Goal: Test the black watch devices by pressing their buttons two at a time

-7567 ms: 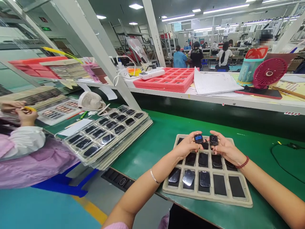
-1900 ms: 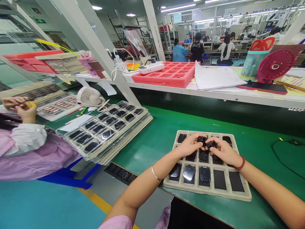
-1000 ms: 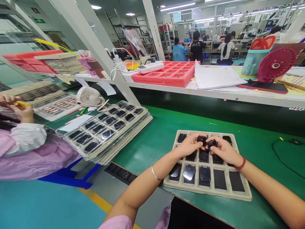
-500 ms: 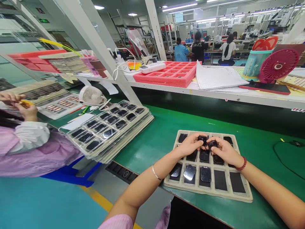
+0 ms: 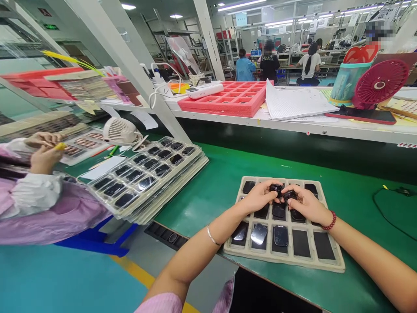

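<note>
Plenty of open table [image 5: 208, 198] on both sides of the pale tray [image 5: 283, 259]

I have both arms stretched over the tray, hands above its back and middle rows. The left hand [image 5: 260, 198] has its fingers clamped on a small black device [image 5: 276, 188]; the right hand [image 5: 305, 205] has its fingers closed round a second black device [image 5: 289, 196]. The two are just beside each other, and I cannot tell whether they touch.

The tray's front left corner lies just beside the table's front edge, so the near side is tight. Past the back rim I see bare green reaching into shadow under the white shelf [image 5: 342, 135]. To the left, a broad green stretch parts the tray from a stack of trays [image 5: 176, 181]. To the right, the surface is open as far as a black cable [image 5: 404, 191], well apart from the tray. In the front row, three compartments carry glossy black pieces [image 5: 280, 235]; the two on the right show flat dark lining [image 5: 301, 244]. A co-worker's hand [image 5: 44, 161] is far left, beyond the stack.
</note>
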A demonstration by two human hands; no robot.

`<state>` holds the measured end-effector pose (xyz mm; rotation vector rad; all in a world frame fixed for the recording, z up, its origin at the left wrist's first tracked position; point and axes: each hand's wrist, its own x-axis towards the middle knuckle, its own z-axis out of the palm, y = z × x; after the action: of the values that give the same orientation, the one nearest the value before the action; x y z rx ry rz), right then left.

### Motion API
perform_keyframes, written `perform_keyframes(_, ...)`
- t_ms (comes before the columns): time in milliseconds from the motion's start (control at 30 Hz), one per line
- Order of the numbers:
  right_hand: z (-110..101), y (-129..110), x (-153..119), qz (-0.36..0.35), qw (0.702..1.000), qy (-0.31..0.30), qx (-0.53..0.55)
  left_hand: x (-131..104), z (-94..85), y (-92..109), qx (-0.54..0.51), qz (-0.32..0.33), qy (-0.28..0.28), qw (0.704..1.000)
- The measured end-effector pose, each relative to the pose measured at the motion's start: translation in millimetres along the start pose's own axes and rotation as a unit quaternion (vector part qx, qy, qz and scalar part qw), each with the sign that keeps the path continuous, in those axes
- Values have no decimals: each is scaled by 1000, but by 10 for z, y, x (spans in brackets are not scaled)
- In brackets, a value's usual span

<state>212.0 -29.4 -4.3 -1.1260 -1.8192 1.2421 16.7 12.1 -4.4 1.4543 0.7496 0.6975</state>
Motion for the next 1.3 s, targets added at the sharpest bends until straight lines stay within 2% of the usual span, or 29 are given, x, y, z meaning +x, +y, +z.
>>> perform_keyframes(1300,-1,-21,9,-6,999,-6,-34,1,3,2,17,-8,4,1000)
